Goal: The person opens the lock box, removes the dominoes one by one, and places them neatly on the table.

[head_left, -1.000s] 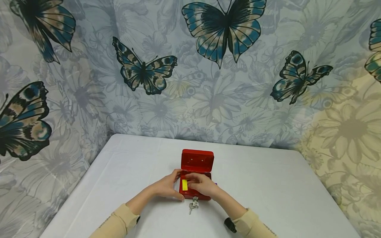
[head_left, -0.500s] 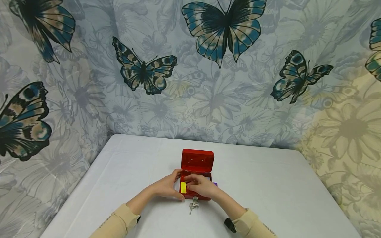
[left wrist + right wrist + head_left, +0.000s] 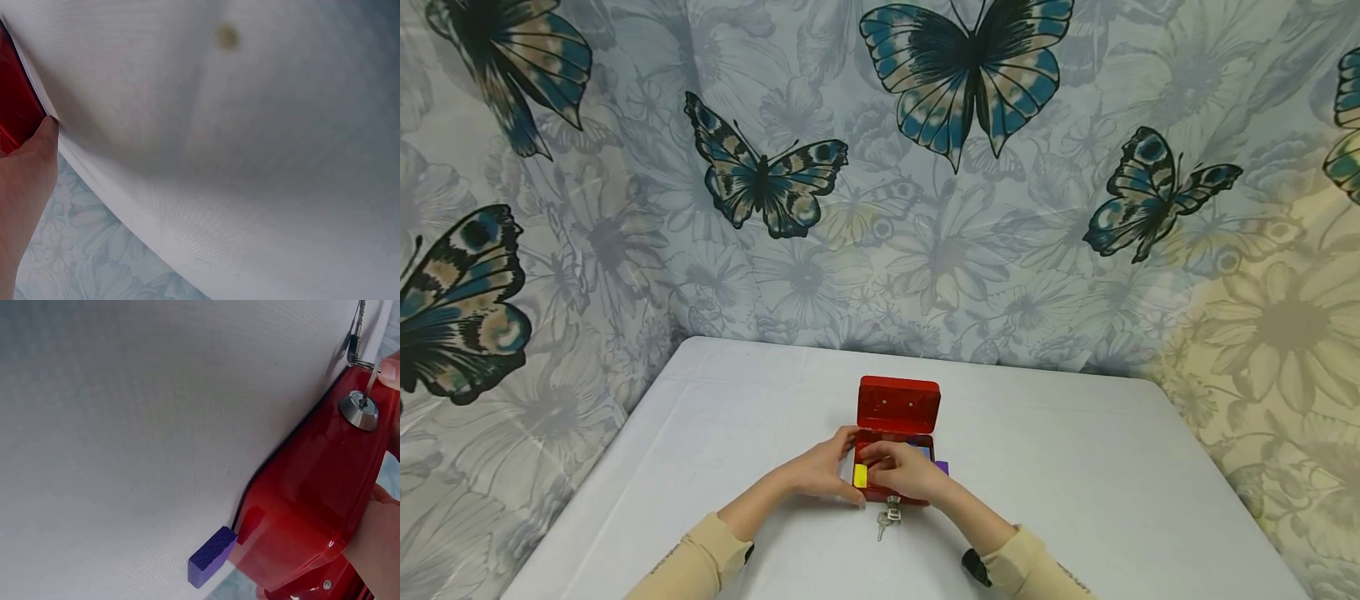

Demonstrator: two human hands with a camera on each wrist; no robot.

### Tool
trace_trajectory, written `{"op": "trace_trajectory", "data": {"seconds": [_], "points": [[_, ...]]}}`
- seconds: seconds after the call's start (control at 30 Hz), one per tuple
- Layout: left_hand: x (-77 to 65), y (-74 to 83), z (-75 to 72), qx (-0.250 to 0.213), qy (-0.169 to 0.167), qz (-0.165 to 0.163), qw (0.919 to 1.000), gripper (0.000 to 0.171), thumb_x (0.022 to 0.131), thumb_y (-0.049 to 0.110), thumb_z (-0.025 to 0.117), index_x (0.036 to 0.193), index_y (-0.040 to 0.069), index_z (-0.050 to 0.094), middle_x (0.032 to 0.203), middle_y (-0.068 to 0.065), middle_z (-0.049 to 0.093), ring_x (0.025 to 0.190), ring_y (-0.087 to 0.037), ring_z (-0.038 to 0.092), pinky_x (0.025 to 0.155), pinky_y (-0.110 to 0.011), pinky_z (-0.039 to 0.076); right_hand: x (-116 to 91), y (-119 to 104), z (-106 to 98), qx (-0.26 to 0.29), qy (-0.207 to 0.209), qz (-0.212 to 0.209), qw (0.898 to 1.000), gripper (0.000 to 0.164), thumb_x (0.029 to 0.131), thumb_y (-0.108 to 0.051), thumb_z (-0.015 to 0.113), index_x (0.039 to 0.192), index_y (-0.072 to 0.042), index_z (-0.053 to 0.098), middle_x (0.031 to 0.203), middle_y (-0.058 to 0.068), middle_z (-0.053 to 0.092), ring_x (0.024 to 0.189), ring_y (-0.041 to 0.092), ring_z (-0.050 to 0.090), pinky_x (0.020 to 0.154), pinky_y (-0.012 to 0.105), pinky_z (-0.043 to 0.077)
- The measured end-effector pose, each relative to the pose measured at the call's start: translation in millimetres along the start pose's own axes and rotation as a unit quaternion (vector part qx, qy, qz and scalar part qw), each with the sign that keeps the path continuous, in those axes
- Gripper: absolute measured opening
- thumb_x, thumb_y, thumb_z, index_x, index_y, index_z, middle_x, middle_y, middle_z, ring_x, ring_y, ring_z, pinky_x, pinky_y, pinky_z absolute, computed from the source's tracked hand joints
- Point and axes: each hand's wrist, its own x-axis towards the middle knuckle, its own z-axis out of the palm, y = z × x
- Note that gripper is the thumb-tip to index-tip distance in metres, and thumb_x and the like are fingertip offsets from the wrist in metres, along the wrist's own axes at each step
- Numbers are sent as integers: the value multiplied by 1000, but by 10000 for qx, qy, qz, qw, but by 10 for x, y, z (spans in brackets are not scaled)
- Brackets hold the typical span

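A red metal cash box (image 3: 898,406) stands on the table with its lid up. My left hand (image 3: 820,468) grips its left side, thumb at the front corner and fingers towards the back; in the left wrist view the hand (image 3: 28,187) is against the red wall. My right hand (image 3: 910,471) reaches inside, fingers bent, pinching a yellow block (image 3: 860,476) at the left end of the box. The hand hides much of the interior. Something blue (image 3: 922,451) shows behind it. Keys (image 3: 883,522) hang from the front lock (image 3: 359,410).
A purple block (image 3: 212,556) lies on the white tabletop (image 3: 1060,467) just beside the box's right wall. A black wrist strap piece (image 3: 976,567) shows at the right sleeve. Butterfly-patterned cloth (image 3: 925,275) hangs behind the table.
The yellow block has moved left and lower, towards the left end of the box, with my right hand shifting slightly left. More blue shows inside. My left hand stays put.
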Motion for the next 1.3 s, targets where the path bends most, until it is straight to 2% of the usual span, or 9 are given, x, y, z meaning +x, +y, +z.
{"op": "trace_trajectory", "data": {"seconds": [0.17,0.47,0.6,0.9,1.1,1.3], "points": [[-5,9,-2,15,-8,2,10000,100,72,26,86,146,2,24,150,-16,36,138,-34,37,111,-46,34,34,29,10,-209,5,34,9998,31,87,-8,70,117,-4,65,102,3,67,90,19,62,83,34,57],[-2,-2,5,64,-11,-62,10000,99,72,27,85,147,3,24,150,-15,37,137,-35,38,110,-48,36,83,6,5,-374,44,-47,9993,31,82,-6,75,112,-1,66,97,5,67,83,16,62,81,35,58],[-1,-3,6,63,0,-67,10000,99,72,26,85,147,3,24,149,-15,37,137,-35,38,110,-47,36,114,-9,-3,-508,45,-104,9986,29,80,-3,76,108,-2,68,95,4,67,77,14,61,77,31,58],[-1,-12,11,56,33,-33,10000,98,72,25,85,146,4,25,148,-15,38,136,-34,39,111,-45,36,175,-74,-29,-1062,4,-481,9932,27,75,-3,81,99,0,70,87,6,67,69,13,56,64,20,54],[3,-26,15,24,34,-5,10000,98,72,25,86,146,5,25,148,-15,38,136,-35,39,110,-45,36,209,-83,-28,-1396,-59,-492,9890,26,74,-7,84,95,-4,70,82,1,65,66,8,53,60,17,51],[6,-26,14,82,21,-53,10000,98,72,25,85,147,4,24,149,-15,38,136,-33,39,110,-45,36,230,-73,-34,-1510,-91,-519,9871,26,73,-8,85,94,-5,69,79,1,63,64,8,51,58,18,50]]}}
